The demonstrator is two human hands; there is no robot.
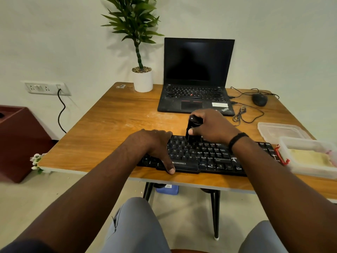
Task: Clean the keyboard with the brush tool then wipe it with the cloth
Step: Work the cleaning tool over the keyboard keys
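From the head camera, a black keyboard [206,157] lay along the near edge of a wooden bench [113,128], its long side running left to right and its front lip close to the bench edge. The left hand [155,145] rested on the keyboard's left part, palm down, with its fingers [168,135] curled over the far edge and the thumb stretched down across the front lip beside the printed brand name. The right hand [211,125] was above the upper middle rows of keys, its fingers wrapped round the black brush tool [192,127], thumb pressed against the near face of the handle. The tool stood nearly upright, its lower end down on the top rows of keys; the bristles themselves were too dark to make out. A black band [237,140] circled the right wrist.

Behind the hands an open laptop [197,77] with a dark screen sat toward the back of the bench, and a potted plant [141,70] in a white pot stood just left of it. A black mouse [259,99] lay to the laptop's right with its cable [244,114] looped across the wood. At the right edge, a clear plastic lid [280,132] lay behind a clear plastic container [310,159], which sat just beside the keyboard's right end. A wall socket [46,88] with a black lead plugged in showed on the left wall.
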